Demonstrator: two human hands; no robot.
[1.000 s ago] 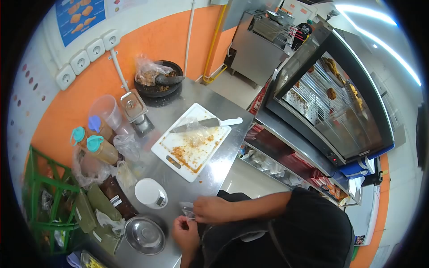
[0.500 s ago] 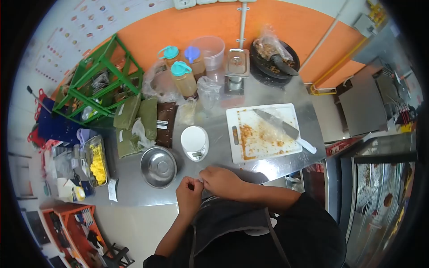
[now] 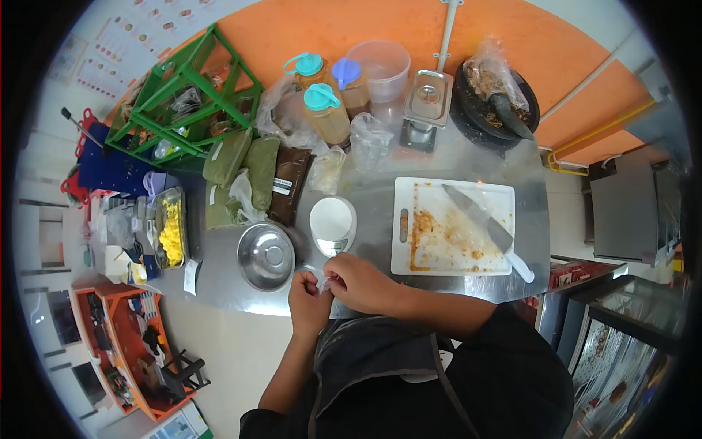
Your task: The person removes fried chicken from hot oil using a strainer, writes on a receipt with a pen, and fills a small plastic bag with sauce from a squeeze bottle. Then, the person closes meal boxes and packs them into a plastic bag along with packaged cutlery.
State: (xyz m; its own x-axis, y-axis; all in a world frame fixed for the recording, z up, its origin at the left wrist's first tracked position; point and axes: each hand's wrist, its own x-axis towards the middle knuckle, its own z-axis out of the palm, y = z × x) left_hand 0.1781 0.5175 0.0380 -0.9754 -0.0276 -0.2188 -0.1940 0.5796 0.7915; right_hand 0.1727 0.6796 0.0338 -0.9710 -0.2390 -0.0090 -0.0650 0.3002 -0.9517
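Note:
My left hand point(image 3: 308, 304) and my right hand point(image 3: 358, 282) meet at the table's front edge, fingers closed in a pinch. Between their fingertips is a small piece of thin, whitish clear plastic point(image 3: 320, 281), mostly covered by the fingers; its full shape cannot be made out. Just beyond the hands stands a white kitchen scale point(image 3: 333, 218) with nothing on its plate. Left of it sits a steel bowl point(image 3: 251, 274). To the right lies a white cutting board point(image 3: 453, 268) smeared with orange-brown bits, with a large knife point(image 3: 491, 230) resting across it.
Toward the back stand sauce bottles point(image 3: 327, 121), a clear plastic tub point(image 3: 380, 69), a lidded steel container point(image 3: 428, 99) and a black stone mortar point(image 3: 468, 110). Green packets point(image 3: 259, 168), a brown packet point(image 3: 291, 183), a green rack point(image 3: 183, 110) and a tray of yellow food point(image 3: 170, 230) occupy the left.
The view has shifted, so the table's things sit differently in the frame. My hands stay together, and more of the plastic shows between the fingertips.

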